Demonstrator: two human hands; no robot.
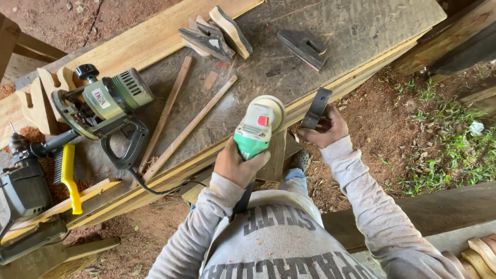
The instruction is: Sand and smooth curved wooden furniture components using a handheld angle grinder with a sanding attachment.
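Left hand [238, 166] around green sander [257, 129]

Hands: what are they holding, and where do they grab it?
The left hand grips the green sander around its body. The right hand holds a dark flat wooden piece by its lower end.

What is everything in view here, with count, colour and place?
workbench: one, grey-brown, across the top
angle grinder: one, green and white, centre
dark wood piece: one, blackish, right of grinder
router: one, green and grey, left on bench
wire brush: one, yellow handle, far left
drill: one, dark grey, left edge
shaped wood blocks: several, dark and pale, top centre
thin sticks: two, tan, mid bench
left hand: one, gripping grinder
right hand: one, holding dark wood piece
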